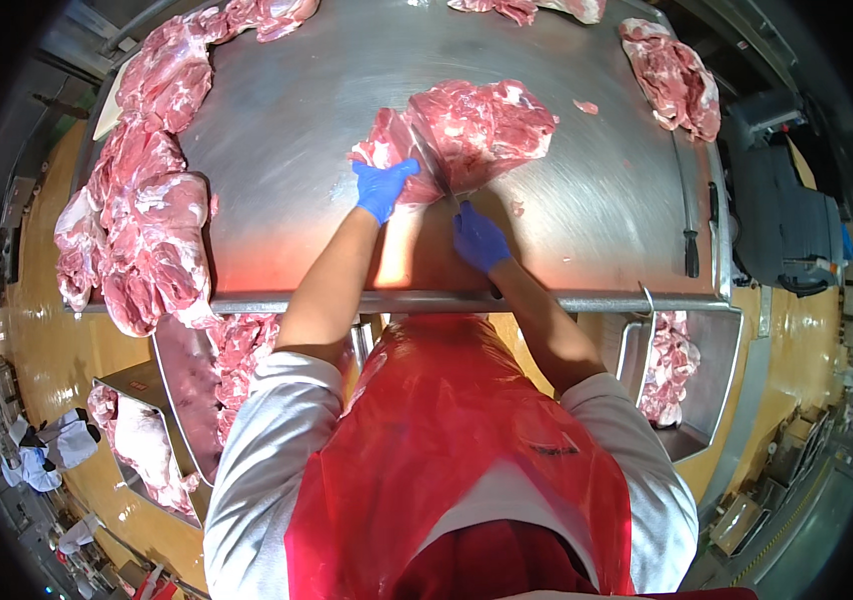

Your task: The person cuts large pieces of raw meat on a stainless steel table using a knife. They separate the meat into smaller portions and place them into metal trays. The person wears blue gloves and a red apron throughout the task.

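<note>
1. Steel worktable (287,180) stretches before us, its left edge crowded with raw meat cuts (162,220); bare metal separates that row from our work.
2. Our blue-gloved left hand (384,188) grips the near left part of a raw meat slab (492,130), thumb and fingers apart.
3. Mid-table, back from the near edge, the slab lies with its long axis left to right, its right end angled slightly away from us.
4. Our blue-gloved right hand (480,238) closes around a knife (431,158), blade pointing away and leftward at the meat.
5. Rightward, mostly open steel reaches a long black-handled tool (689,200) and another meat cut (672,80) along the edge.
</note>
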Action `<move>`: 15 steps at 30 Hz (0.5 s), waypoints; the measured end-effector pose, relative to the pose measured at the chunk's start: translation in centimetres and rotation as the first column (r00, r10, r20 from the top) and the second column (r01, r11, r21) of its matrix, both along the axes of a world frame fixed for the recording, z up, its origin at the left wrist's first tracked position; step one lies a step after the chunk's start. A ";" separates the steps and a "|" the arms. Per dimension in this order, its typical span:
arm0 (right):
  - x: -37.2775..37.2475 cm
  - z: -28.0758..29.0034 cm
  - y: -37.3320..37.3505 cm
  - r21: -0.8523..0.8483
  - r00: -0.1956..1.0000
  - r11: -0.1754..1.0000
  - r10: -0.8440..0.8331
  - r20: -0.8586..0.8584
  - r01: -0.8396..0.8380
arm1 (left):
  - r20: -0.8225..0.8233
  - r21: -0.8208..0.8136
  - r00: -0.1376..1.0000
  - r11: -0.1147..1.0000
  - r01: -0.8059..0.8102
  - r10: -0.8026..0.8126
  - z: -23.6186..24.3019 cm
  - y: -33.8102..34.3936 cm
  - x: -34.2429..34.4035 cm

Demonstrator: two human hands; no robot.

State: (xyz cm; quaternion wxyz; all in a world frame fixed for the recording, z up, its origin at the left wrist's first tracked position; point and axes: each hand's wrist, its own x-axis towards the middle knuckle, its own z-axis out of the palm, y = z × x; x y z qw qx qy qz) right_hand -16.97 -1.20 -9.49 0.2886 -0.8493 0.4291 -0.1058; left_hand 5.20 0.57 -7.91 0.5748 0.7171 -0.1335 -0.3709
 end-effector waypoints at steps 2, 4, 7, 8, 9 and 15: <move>-0.2 0.4 0.3 0.030 0.999 0.999 0.018 0.036 -0.019 | -0.201 0.062 0.978 0.996 0.071 -0.057 -0.7 0.8 2.0; -4.1 2.8 2.4 0.077 0.997 0.997 0.020 0.069 -0.026 | -0.353 0.045 0.927 0.988 0.147 -0.122 0.7 2.0 2.6; -9.7 8.2 5.3 0.256 0.998 0.966 -0.052 0.021 0.045 | -0.423 -0.010 0.873 0.964 0.265 -0.244 5.9 3.5 1.7; -11.4 8.9 5.8 0.270 1.000 0.963 -0.017 -0.016 0.021 | -0.375 -0.013 0.899 0.971 0.239 -0.226 6.0 4.2 1.4; -13.0 9.3 6.2 0.434 0.999 0.900 -0.041 -0.029 0.050 | -0.323 -0.021 0.923 0.976 0.216 -0.211 5.9 4.4 1.4; -14.7 7.7 7.8 0.966 0.952 0.230 -0.302 -0.048 0.122 | -0.325 -0.152 0.897 0.953 0.262 -0.299 4.5 5.2 1.3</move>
